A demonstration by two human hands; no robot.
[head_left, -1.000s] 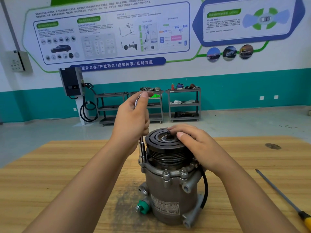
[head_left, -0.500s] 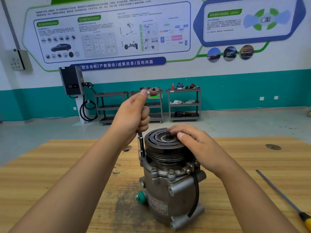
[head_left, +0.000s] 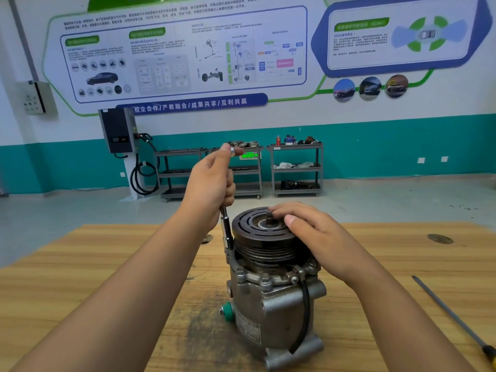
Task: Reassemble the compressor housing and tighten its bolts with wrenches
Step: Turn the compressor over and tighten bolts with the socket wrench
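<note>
A grey metal compressor stands upright on the wooden table, its dark grooved pulley on top. My left hand grips a chrome socket wrench that stands vertically, its socket down on a bolt at the housing's left rim. My right hand rests on the pulley's right side, fingers spread over the top beside the centre shaft. Several bolts show around the housing flange. A black cable runs down the right side.
A long screwdriver with a yellow handle lies on the table at the right edge. A round metal insert sits in the tabletop at far right. Shelving carts and a wall charger stand far behind.
The compressor body has turned counter-clockwise under my hands, so the label and green port face further left. My left hand has twisted on the wrench handle, staying in place.
</note>
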